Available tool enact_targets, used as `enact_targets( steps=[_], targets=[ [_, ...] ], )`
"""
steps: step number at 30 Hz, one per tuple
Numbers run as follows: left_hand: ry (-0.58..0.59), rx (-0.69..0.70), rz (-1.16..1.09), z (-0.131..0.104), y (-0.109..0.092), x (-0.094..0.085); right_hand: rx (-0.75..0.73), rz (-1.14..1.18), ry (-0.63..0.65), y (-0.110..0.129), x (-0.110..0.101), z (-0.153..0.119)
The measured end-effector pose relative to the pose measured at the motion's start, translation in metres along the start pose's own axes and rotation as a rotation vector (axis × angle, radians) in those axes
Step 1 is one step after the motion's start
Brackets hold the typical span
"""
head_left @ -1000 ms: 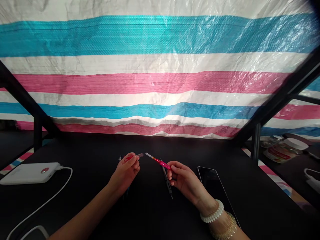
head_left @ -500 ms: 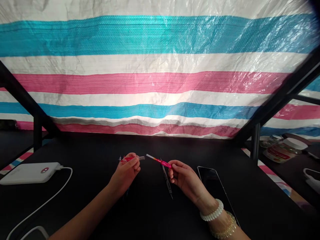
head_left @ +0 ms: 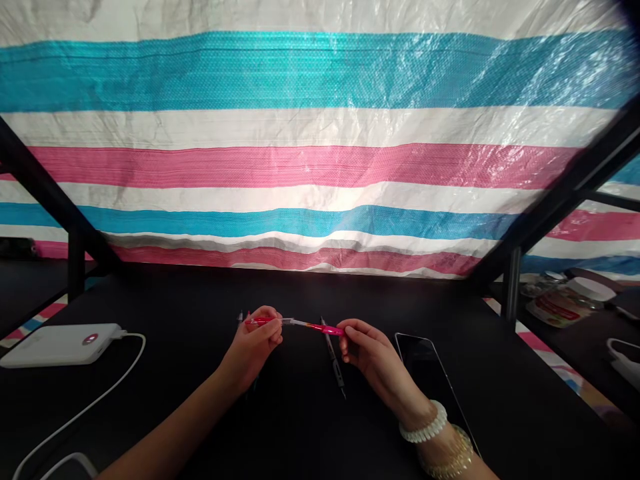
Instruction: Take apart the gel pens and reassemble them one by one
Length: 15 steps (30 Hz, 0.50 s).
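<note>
My left hand is closed around a red pen barrel, whose clear end points to the right. In a pinch of thumb and fingers, my right hand holds a bright pink pen section with a thin, pale-tipped refill sticking out to the left. The refill's tip meets the clear end of the barrel; whether it has entered cannot be made out. A grey pen lies on the table between the hands. Behind my left hand, other pens are partly hidden.
A phone lies beside my right forearm. At the left, a white power bank has a white cable running toward the front edge. Black frame bars flank the black table. A labelled jar stands far right.
The pink section has tilted closer to level, and its refill tip has come from just apart to the clear end of the barrel. My right hand has shifted very slightly.
</note>
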<state>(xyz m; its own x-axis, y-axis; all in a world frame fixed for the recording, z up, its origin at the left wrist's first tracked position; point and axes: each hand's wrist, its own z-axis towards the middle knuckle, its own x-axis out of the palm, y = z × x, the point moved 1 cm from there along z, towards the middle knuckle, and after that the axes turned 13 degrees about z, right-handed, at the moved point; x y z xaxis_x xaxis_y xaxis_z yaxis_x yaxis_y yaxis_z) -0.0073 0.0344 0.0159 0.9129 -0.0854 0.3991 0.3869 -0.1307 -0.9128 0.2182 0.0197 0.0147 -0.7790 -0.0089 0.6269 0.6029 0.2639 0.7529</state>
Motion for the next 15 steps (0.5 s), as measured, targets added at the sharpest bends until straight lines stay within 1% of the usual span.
enact_targets(
  steps=[6,9,13,15],
  targets=[
    [0.001,0.039,0.165,-0.003,0.001,-0.002,-0.197,-0.148,-0.020,0.004,-0.001,-0.001],
    [0.010,0.041,0.232,-0.005,0.000,0.001,-0.280,-0.261,0.005,0.006,0.002,-0.002],
    [0.040,0.019,0.256,-0.007,0.001,0.005,-0.347,-0.451,0.062,0.005,0.008,-0.005],
    [0.042,0.013,0.238,-0.007,0.002,0.005,-0.384,-0.500,0.069,0.004,0.009,-0.005]
  ],
)
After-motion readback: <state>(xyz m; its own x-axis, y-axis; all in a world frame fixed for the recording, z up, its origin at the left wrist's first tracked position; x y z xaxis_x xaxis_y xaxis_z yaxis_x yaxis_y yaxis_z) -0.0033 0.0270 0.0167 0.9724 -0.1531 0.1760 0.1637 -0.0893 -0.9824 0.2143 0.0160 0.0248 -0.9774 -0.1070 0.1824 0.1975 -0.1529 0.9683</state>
